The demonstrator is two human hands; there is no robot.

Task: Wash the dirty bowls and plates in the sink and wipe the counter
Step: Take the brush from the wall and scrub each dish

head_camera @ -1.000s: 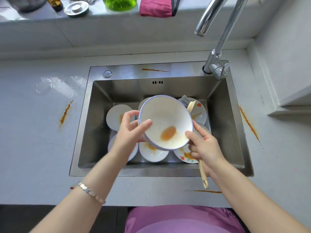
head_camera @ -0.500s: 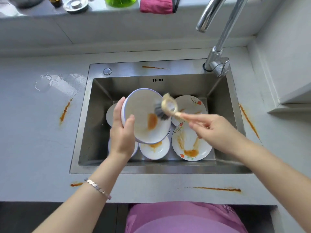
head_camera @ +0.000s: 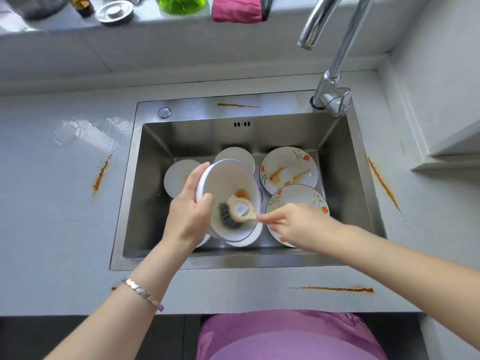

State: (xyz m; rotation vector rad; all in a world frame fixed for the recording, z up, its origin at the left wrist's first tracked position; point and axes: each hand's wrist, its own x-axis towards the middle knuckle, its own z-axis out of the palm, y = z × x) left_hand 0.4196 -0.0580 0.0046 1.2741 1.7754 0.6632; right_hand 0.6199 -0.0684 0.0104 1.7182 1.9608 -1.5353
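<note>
Pooling water (head_camera: 85,131): a wet patch on the surface (head_camera: 52,229) left of the sink, with an orange streak (head_camera: 101,175) just below it.
Left hand (head_camera: 187,216): clamped on the near left rim of the bowl, with the thumb over the rim and the fingers on the outer wall. A silver bracelet (head_camera: 142,294) sits on the wrist.
Bowl (head_camera: 228,180): white with a blue rim, held tilted above the dishes in the sink, with an orange-brown stain on its inner wall.
Brush (head_camera: 239,210): pale round head, dark bristles pressed against the inside of the bowl just below the stain.
Right hand (head_camera: 293,222): fingers pinched together on the brush handle and blurred.
Sink (head_camera: 130,216): steel. White dishes (head_camera: 179,175) lie under and behind the bowl. Two flowered plates (head_camera: 288,172) lie at the right, and the far one is smeared with orange sauce.
Faucet (head_camera: 335,74): chrome, standing at the back right corner of the sink.
Front streak (head_camera: 337,289): a long orange line on the surface along the near edge.
Right streak (head_camera: 384,188): a slanted orange line on the surface right of the sink.
</note>
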